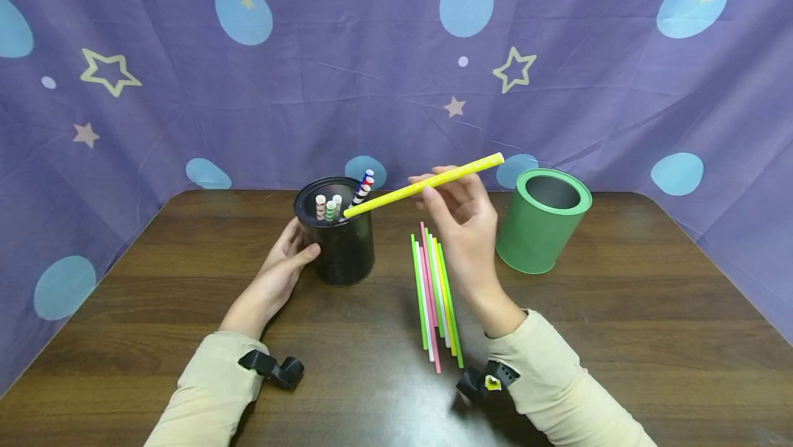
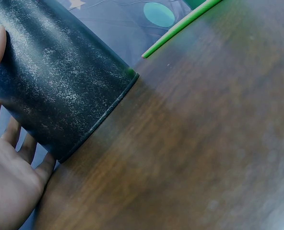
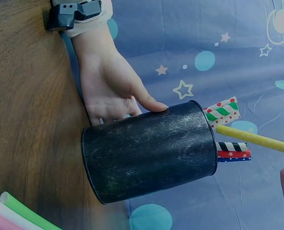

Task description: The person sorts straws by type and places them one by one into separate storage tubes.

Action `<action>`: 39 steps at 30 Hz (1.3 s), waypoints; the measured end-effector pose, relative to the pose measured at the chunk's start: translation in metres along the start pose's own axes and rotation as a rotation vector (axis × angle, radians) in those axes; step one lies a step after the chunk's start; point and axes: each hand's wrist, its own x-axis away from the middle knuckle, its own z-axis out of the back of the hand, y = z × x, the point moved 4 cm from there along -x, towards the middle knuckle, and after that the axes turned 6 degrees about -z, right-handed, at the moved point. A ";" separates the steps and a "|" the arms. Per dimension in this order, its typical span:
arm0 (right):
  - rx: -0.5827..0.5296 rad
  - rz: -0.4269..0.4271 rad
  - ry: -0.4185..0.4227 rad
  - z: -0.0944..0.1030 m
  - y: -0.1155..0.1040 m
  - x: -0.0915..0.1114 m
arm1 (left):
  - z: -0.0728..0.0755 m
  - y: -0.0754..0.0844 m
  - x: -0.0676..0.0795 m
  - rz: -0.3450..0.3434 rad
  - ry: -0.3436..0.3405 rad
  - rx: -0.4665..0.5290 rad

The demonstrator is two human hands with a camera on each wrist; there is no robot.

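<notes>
Yellow straw point(image 1: 396, 193), right grip point(image 1: 467, 230): both cut off in right-wrist view.

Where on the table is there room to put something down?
Bare table lies left of the left hand and right of the green can. The middle is crowded: straws lie between that can and the black can.

Left can point(image 1: 343, 254) — straws point(image 1: 320, 208) inside, right can point(image 1: 537, 237), loose straws point(image 1: 428, 288) between; curtain point(image 1: 347, 116) behind
</notes>
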 end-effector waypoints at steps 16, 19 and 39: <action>0.186 -0.074 -0.110 -0.008 0.010 0.006 | 0.000 0.000 0.000 0.009 -0.005 -0.006; 0.211 -0.093 -0.134 -0.010 0.013 0.007 | 0.000 0.000 0.000 0.006 -0.007 -0.007; 0.426 -0.183 -0.309 -0.015 0.035 0.006 | -0.001 -0.001 0.001 -0.009 -0.010 0.010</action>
